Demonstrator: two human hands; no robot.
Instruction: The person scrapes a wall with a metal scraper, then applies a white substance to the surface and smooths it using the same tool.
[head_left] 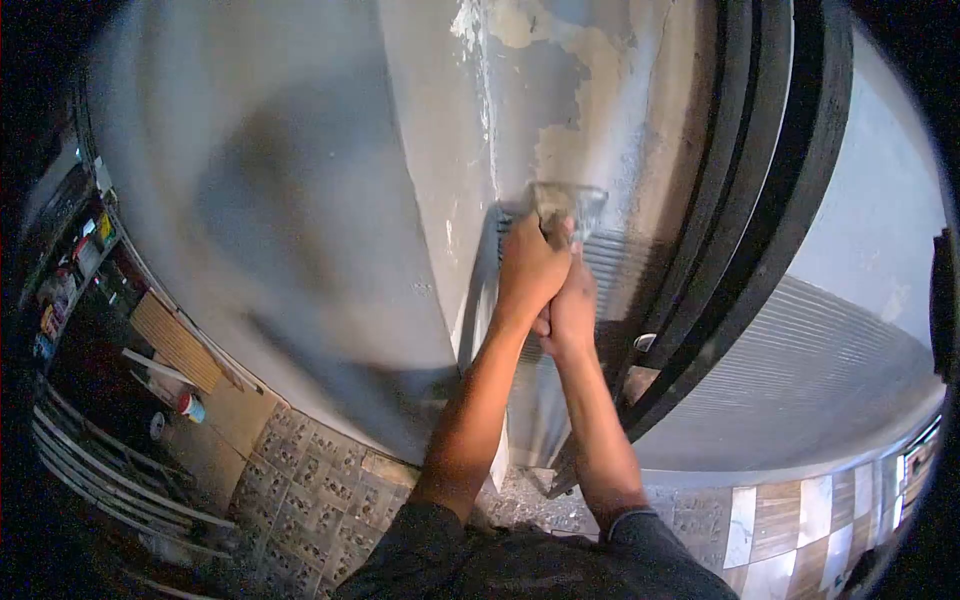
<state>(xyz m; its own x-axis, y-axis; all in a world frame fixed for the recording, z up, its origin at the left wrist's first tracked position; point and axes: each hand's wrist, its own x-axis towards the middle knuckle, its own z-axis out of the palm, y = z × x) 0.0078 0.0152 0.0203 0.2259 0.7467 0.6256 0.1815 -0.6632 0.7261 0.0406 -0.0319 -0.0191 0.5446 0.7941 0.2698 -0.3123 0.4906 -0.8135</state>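
Observation:
A wide-bladed scraper (585,205) is pressed to or held very near the wall (630,100), its blade pointing upward. My left hand (535,265) is closed around the handle just below the blade. My right hand (573,305) is wrapped lower on the same handle, close against the left. Most of the handle is hidden by my fingers. Above the blade, the wall coating is patchy and flaking, with bare grey and tan areas. Horizontal ridges mark the surface beside and below the blade.
A dark frame (735,270) runs down the right side, close to my hands. Beyond it stands a ridged grey panel (760,370). Shelving with several containers (85,255) is at the far left. Debris (540,500) lies on the patterned floor (310,500) below.

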